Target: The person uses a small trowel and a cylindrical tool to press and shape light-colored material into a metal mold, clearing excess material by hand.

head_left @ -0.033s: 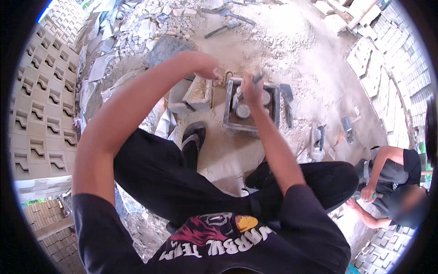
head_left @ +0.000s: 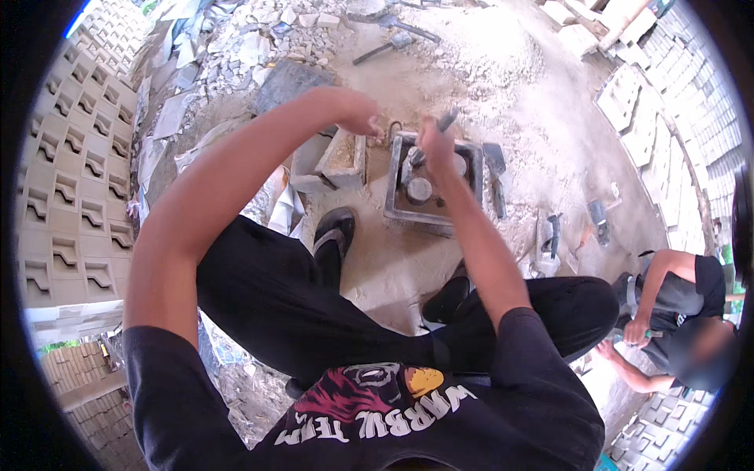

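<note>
I sit on the ground with a square metal mould (head_left: 395, 206) in front of my feet; round grey cores stand inside it. My right hand (head_left: 433, 144) is raised over the mould and grips a dark, slim tool (head_left: 448, 119) that points up and away. My left hand (head_left: 358, 111) reaches across to the mould's far left corner, fingers curled, next to a small metal loop (head_left: 393, 125). Whether it grips anything is hidden. A grey concrete trough-like block (head_left: 343, 159) lies just left of the mould.
Patterned concrete blocks are stacked along the left (head_left: 71, 180) and the right (head_left: 667, 133). Rubble (head_left: 259, 47) and a hammer (head_left: 385, 49) lie beyond the mould. Dark tools (head_left: 550, 234) rest to its right. Another person (head_left: 675, 302) crouches at the lower right.
</note>
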{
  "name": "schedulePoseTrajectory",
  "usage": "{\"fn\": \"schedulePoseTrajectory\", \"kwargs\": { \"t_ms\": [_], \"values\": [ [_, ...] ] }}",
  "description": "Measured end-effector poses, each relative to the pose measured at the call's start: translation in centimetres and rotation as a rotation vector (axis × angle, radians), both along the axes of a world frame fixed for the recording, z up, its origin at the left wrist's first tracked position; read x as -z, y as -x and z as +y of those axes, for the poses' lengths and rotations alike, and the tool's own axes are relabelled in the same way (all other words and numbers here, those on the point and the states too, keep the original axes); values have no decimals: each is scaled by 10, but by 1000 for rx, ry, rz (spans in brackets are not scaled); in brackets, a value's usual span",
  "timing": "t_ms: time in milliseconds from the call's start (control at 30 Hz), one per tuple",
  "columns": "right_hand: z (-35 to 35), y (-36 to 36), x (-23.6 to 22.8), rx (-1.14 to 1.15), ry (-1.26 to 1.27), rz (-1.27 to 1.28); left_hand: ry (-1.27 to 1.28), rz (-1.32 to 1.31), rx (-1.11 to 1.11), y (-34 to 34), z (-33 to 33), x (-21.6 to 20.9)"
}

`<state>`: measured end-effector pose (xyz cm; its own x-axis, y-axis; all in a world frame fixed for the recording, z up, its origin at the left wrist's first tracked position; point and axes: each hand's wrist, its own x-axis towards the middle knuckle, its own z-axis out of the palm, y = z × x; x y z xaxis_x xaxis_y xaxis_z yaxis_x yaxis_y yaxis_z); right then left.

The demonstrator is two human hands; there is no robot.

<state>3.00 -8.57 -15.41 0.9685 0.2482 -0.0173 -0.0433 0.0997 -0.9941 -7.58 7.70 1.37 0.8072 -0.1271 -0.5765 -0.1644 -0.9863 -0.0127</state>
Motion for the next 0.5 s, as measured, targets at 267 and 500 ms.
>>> {"fn": "schedulePoseTrajectory", "kwargs": {
  "t_ms": [267, 500],
  "values": [
    [-8, 20, 7, 29, 210, -106, 37, 42, 98, 9, -25, 4],
    [2, 67, -27, 69, 239, -407, 9, 45, 53, 31, -14, 14]
  ]
}}
